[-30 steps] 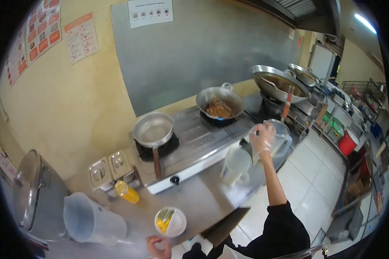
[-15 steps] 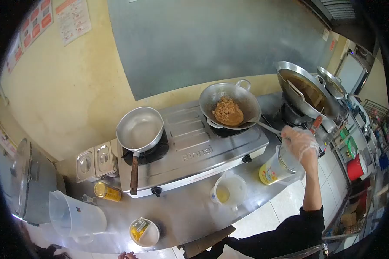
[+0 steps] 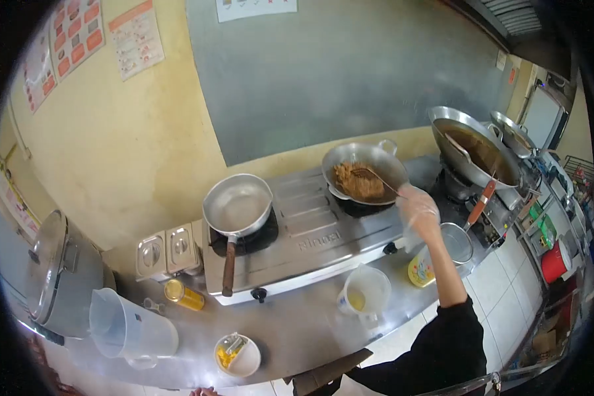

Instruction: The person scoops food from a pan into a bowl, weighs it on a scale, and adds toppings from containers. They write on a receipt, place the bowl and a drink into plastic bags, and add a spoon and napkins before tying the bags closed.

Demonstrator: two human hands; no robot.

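My right hand (image 3: 418,210), in a clear plastic glove, is closed around the handle of a metal spatula (image 3: 384,183). The spatula's head is in the brown food (image 3: 358,185) inside a wok (image 3: 396,168) on the right burner. Below my right hand is a pitcher with yellow contents (image 3: 421,269), with a round strainer (image 3: 457,244) beside it. Only the fingertips of my left hand (image 3: 203,391) show at the bottom edge, below a white bowl with yellow items (image 3: 247,360); what they hold, if anything, is hidden.
A saucepan (image 3: 237,204) stands on the left burner of the stove (image 3: 303,228). A large wok of dark liquid (image 3: 475,148) is at the right. Pitchers (image 3: 133,330) (image 3: 366,290), a yellow-filled jar (image 3: 185,295), lidded containers (image 3: 166,254) and a large pot (image 3: 69,277) stand around the stove.
My right hand has moved left, closer to the wok, and the spatula has moved into the food. The camera view has shifted, so the surroundings appear lower and farther right.
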